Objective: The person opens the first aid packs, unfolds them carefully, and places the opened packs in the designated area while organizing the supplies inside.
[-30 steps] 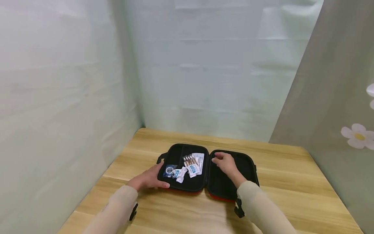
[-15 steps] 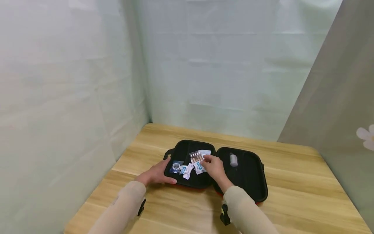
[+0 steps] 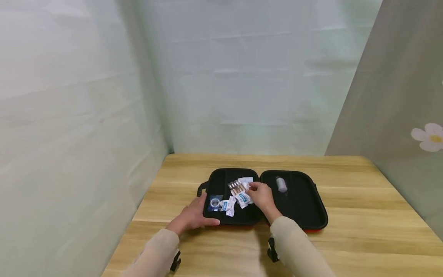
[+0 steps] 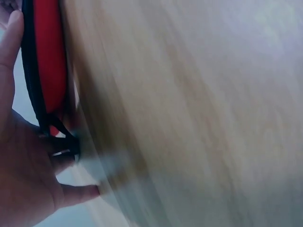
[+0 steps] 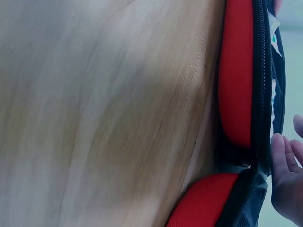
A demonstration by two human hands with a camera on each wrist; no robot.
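Note:
An unzipped black-lined case [image 3: 294,207] with a red shell lies spread flat on the table. Its left half holds a bagged tape roll [image 3: 215,203], a clear pack of cotton swabs [image 3: 237,187] and several white-and-blue sachets [image 3: 243,198]. My left hand [image 3: 194,213] rests at the left side, fingers extended along the edge and thumb [image 4: 14,28] on the front rim. My right hand [image 3: 262,197] reaches over the hinge, fingertips right at the swabs and sachets; whether they pinch a packet I cannot tell. A white wrapped roll [image 3: 281,184] lies in the right half.
The wooden table [image 3: 360,215] extends around the case. Pale curtain walls [image 3: 242,96] stand behind and to the left, with a flower-print cloth [image 3: 391,115] at the right. A black handle [image 3: 202,187] sticks out from the case's left side.
My right hand has moved left from the case's right half to the swabs and sachets, and the white roll now shows where it was. My left hand stays at the left edge.

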